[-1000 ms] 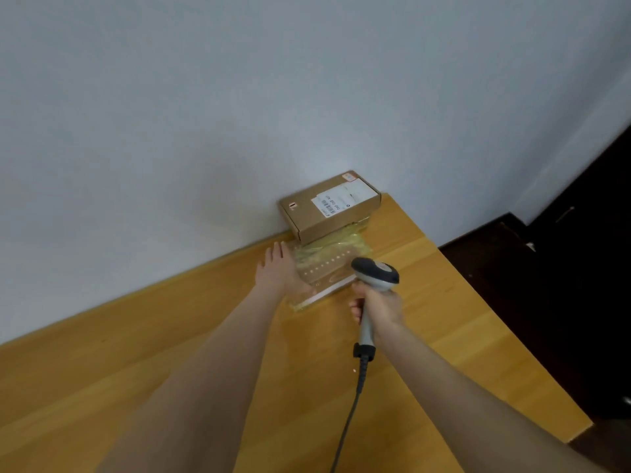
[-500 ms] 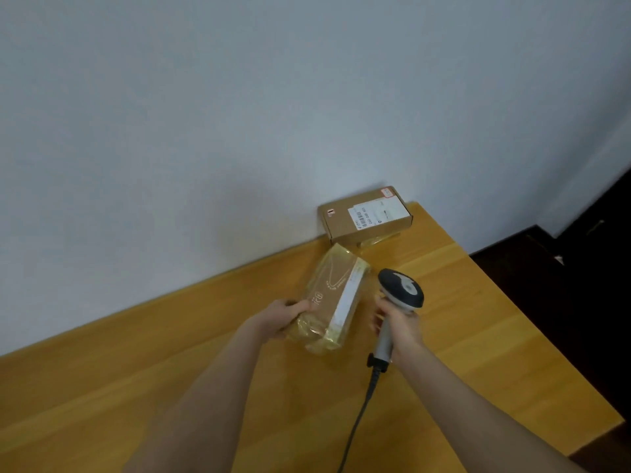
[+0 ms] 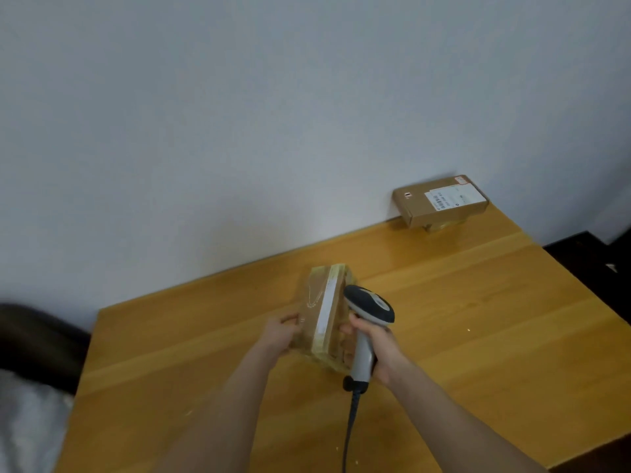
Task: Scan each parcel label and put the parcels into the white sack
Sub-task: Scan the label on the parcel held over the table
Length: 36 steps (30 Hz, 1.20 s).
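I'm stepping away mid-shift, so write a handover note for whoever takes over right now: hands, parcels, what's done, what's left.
The left hand grips the taped parcel, tilted above the table. The right hand grips the scanner, its head beside the parcel.
The labelled box sits at the table's far corner by the wall, on something I cannot make out. The white cloth at lower left may be the sack; too blurred to tell.
Done: no parcel visibly bagged; scan unconfirmed.
Left: scan the held parcel, bag it, then the box.

place: plain room | wooden table (image 3: 495,319) | white wall (image 3: 239,114) | barcode scanner (image 3: 370,307)
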### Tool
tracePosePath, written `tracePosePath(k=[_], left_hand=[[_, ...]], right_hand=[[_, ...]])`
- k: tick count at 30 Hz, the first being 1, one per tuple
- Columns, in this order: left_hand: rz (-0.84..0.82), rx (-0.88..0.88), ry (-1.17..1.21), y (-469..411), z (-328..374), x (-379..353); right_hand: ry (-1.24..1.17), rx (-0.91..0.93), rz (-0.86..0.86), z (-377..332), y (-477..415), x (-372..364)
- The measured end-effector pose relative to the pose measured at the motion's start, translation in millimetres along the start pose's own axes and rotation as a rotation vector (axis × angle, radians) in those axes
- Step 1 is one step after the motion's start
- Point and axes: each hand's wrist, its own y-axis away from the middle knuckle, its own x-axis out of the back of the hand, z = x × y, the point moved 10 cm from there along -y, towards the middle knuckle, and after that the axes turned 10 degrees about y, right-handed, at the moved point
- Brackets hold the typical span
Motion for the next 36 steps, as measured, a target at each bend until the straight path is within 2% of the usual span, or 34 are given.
tracePosePath(k=[7,11,14,17,19,23,26,29,31,33,36], left_hand=[[-0.044,-0.085,-0.217,1.8,-7.6,-8.3],[-0.012,-0.120,-0.194,1.0,-0.7,-11.5],[-0.008,-0.012,-0.034,7.5,-17.4,6.0],[0.015,0.081,-0.015,11.3,-44.8,20.5],[0.080,0.023,-0.027,13.3,-45.4,26.3],[0.155,-0.197,-0.275,17.7,-26.1,24.8],[0.169,-0.207,-0.282,20.1,-26.2,30.3],[0.150,-0.144,-0.148,22.4,-36.0,43.1],[0.101,-0.061,0.006,27.3,-44.2,47.5],[0.044,-0.013,0.056,31.1,-50.3,47.7],[0.068,0.027,0.135,31.1,-59.7,56.4]], right_hand=[[0.031,0.036,0.011,14.7,2.3,-23.3],[0.051,0.035,0.055,16.0,3.7,-7.5],[0.022,0.033,0.117,21.4,4.1,14.8],[0.001,0.015,0.093,27.0,1.9,23.0],[0.019,-0.007,0.075,33.2,0.8,17.5],[0.056,-0.025,0.041,41.6,-0.3,-3.3],[0.063,-0.026,-0.008,39.9,-0.1,-17.2],[0.068,-0.023,-0.064,38.6,3.9,-39.1],[0.118,-0.009,-0.119,37.8,10.2,-61.2],[0.153,-0.006,-0.170,37.7,16.6,-81.8],[0.181,-0.009,-0.124,33.8,17.1,-86.8]])
